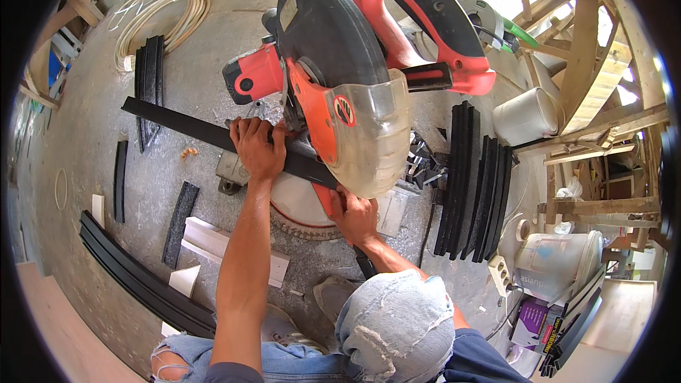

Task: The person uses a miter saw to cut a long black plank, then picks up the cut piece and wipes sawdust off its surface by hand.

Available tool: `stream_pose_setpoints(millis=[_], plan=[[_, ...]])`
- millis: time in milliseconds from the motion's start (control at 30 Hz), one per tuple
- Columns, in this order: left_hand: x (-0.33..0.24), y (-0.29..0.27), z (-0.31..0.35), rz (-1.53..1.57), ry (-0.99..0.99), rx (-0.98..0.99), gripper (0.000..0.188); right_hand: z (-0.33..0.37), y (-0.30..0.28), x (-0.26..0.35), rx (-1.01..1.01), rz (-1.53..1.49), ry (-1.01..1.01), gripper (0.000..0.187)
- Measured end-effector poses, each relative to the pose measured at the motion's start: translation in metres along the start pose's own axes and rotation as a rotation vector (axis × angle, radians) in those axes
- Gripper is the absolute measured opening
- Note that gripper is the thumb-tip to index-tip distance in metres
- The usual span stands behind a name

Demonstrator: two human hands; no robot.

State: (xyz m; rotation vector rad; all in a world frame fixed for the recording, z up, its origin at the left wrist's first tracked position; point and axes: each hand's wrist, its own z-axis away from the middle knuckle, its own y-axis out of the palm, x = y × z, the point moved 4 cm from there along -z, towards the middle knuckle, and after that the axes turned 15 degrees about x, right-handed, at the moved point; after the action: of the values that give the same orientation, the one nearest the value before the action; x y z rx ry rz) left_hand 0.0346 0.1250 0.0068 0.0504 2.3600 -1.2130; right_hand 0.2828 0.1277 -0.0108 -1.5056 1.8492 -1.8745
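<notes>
Left grip pinching one black strip; right grip, I cannot tell; one red saw.

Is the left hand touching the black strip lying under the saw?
Touching: the head view shows the left hand laid over the black strip, curled at its far edge.

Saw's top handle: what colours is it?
Red with a black grip; the handle shows best in the head view.

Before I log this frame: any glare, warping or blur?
Head view: daylight blows out the upper right near the timber post; head view: black strips at lower left look bowed, corners go black; head view: left hand, right hand and miter saw show no obvious blur.
</notes>
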Motion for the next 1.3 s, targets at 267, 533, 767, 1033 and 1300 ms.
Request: stream_pose_setpoints(millis=[267,533,767,1033,1300], plan=[[0.000,-0.001,-0.002,-0.018,-0.003,0.025,0.027,-0.002,0.001,0.000,-0.014,0.027,-0.019,0.015],[-0.002,-0.003,-0.003,-0.002,-0.005,0.016,0.025,-0.004,-0.003,0.005,-0.031,0.049,-0.035,0.014],[0.000,0.001,-0.005,-0.011,-0.024,0.037,0.029,-0.007,-0.011,0.010,-0.021,-0.036,-0.026,0.013],[0.008,-0.010,0.001,-0.009,-0.044,0.033,0.024,-0.002,-0.089,0.020,0.662,-0.217,0.001,0.023],[-0.002,-0.002,-0.004,0.040,-0.058,0.000,0.026,-0.038,-0.147,0.000,0.441,-0.105,0.071,0.011]])
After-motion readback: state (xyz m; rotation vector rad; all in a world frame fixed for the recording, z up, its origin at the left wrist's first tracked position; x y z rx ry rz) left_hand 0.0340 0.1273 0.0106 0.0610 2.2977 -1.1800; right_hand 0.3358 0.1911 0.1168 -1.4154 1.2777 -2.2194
